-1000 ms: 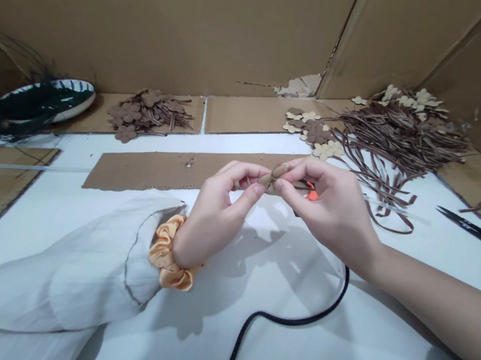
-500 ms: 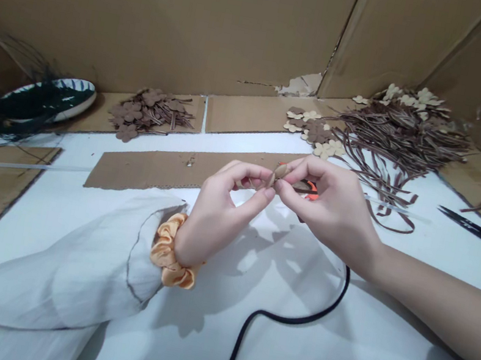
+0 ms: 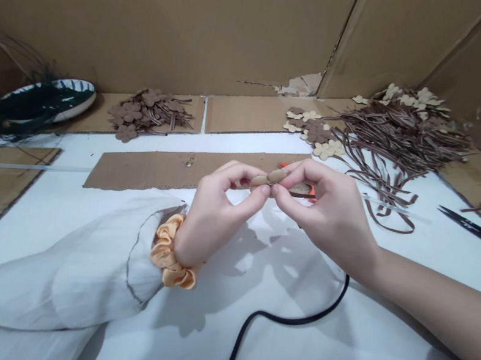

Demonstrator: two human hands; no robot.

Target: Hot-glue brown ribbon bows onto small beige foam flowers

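Both hands meet in the middle over the white table. Between their fingertips is a small tan-brown flower cut-out point(image 3: 275, 176), its petals showing above the pinched thumbs. My left hand point(image 3: 228, 199) grips its left side with thumb and forefinger; an orange scrunchie point(image 3: 174, 250) circles that wrist. From the right, my right hand point(image 3: 330, 211) pinches the other side. A dark narrow strip lies beside the right fingers; whether it joins the flower I cannot tell. Part of an orange-handled tool point(image 3: 313, 191) shows behind the right hand, mostly hidden.
A long cardboard strip point(image 3: 145, 166) lies beyond the hands. Brown flowers point(image 3: 148, 111) are heaped back left, beside a bowl point(image 3: 44, 102) of dark threads. Back right are brown strips point(image 3: 402, 134) and tan flowers point(image 3: 329, 149). Black tweezers point(image 3: 480, 230) lie right; a black cord point(image 3: 281, 319) runs in front.
The flower has turned from folded and upright to lying more level, with two petals spread between the fingertips. Both hands have stayed nearly in place.
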